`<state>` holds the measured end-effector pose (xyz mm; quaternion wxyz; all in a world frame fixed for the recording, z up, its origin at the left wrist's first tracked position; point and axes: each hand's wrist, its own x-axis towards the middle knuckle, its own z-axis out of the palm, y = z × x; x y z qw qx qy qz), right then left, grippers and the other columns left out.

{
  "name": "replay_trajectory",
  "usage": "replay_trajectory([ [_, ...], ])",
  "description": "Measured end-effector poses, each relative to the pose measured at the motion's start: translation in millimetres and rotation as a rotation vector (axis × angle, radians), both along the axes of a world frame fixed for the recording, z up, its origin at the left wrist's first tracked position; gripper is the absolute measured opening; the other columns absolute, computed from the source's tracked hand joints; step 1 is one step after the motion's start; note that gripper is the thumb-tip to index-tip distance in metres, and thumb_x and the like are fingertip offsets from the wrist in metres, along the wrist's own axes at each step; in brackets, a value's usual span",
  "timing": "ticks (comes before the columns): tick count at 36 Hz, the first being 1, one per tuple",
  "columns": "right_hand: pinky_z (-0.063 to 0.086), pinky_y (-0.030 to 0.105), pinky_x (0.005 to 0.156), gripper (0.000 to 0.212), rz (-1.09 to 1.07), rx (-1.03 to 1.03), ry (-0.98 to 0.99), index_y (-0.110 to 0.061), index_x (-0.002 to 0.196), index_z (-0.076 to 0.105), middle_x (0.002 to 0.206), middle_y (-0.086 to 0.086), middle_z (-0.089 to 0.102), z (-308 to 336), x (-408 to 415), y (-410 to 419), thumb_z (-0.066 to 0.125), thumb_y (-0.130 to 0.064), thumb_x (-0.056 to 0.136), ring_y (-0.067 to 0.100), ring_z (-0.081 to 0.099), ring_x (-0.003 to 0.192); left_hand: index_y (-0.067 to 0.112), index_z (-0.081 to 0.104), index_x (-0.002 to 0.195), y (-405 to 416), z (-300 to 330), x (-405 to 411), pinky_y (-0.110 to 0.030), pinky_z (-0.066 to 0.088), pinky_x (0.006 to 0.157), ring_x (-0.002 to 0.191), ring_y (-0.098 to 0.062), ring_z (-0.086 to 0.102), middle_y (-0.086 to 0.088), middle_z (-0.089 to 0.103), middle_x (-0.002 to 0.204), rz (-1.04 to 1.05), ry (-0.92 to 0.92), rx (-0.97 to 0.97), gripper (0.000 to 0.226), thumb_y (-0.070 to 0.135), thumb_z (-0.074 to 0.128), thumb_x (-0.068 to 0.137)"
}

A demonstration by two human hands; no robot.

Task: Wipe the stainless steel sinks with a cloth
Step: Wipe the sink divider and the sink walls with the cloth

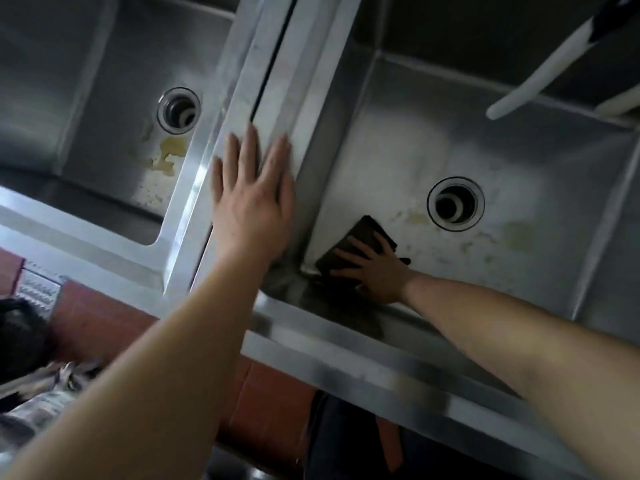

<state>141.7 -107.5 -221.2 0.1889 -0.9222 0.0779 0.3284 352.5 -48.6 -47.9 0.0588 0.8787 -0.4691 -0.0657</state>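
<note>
Two stainless steel sinks lie side by side. My right hand (375, 271) presses a dark brown cloth (360, 239) flat against the floor of the right sink (398, 161), in its near left corner. The fingers are spread over the cloth. My left hand (251, 192) rests flat and holds nothing, fingers apart, on the steel divider (277, 81) between the basins. The left sink (114, 109) shows yellowish stains near its drain (179, 110). Fainter stains lie around the right sink's drain (455, 203).
A white faucet spout (554, 60) hangs over the far right of the right sink, with a second white piece (620, 103) beside it. The steel front rim (363, 358) runs along the near side. Below it are reddish-brown floor tiles (104, 323) and a dark object (20, 337) at left.
</note>
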Motion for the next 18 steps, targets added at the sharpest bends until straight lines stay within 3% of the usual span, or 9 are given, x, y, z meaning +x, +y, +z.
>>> replay_trajectory([
  [4,-0.012,0.068,0.115,0.059,-0.14,0.138,0.117,-0.05,0.153,0.022,0.167,-0.012,-0.008,13,-7,4,0.047,-0.036,0.101,0.023,-0.02,0.152,0.04,0.012,0.157,63,-4,-33,-0.046,0.001,0.124,0.154,-0.024,-0.002,-0.003,0.002,0.167,0.024,-0.063,0.144,0.064,0.048,0.036,0.098],
  [7,-0.011,0.068,0.115,0.054,-0.181,0.181,0.208,-0.051,0.152,0.025,0.167,-0.014,-0.007,15,-11,-3,0.043,-0.039,0.102,0.02,-0.019,0.152,0.042,0.008,0.157,67,-6,-33,-0.047,0.001,0.124,0.154,-0.023,-0.006,-0.002,-0.002,0.167,0.041,-0.062,0.158,0.064,0.051,0.034,0.099],
  [10,-0.004,0.067,0.115,0.05,-0.32,0.231,0.151,-0.045,0.148,0.037,0.166,-0.011,0.011,17,-7,-3,0.046,-0.032,0.101,0.019,-0.004,0.154,0.041,0.009,0.157,64,-8,-34,-0.047,-0.001,0.123,0.154,-0.023,-0.005,-0.002,-0.002,0.167,0.049,-0.08,0.16,0.066,0.055,0.034,0.097],
  [13,0.006,0.057,0.116,0.058,-0.442,0.102,-0.03,-0.037,0.151,0.035,0.161,-0.003,0.03,16,4,-1,0.05,-0.022,0.097,0.022,0.013,0.151,0.041,0.009,0.157,64,-9,-34,-0.048,0.0,0.123,0.154,-0.023,-0.005,-0.002,-0.002,0.167,0.049,-0.103,0.157,0.067,0.056,0.034,0.096],
  [16,0.002,0.061,0.118,0.071,-0.354,-0.062,0.019,-0.03,0.155,0.026,0.163,0.003,0.024,12,14,-5,0.059,-0.024,0.092,0.03,0.007,0.152,0.041,0.008,0.157,62,-12,-33,-0.048,0.0,0.122,0.154,-0.024,-0.004,-0.002,-0.001,0.167,0.047,-0.121,0.15,0.068,0.056,0.034,0.096],
  [18,0.007,0.061,0.117,0.068,-0.252,-0.136,0.069,-0.025,0.15,0.033,0.155,0.008,0.033,11,21,-9,0.064,-0.025,0.089,0.034,0.018,0.147,0.041,0.006,0.157,62,-13,-33,-0.049,0.001,0.122,0.154,-0.024,-0.004,-0.003,-0.002,0.167,0.049,-0.125,0.153,0.069,0.056,0.034,0.096],
])
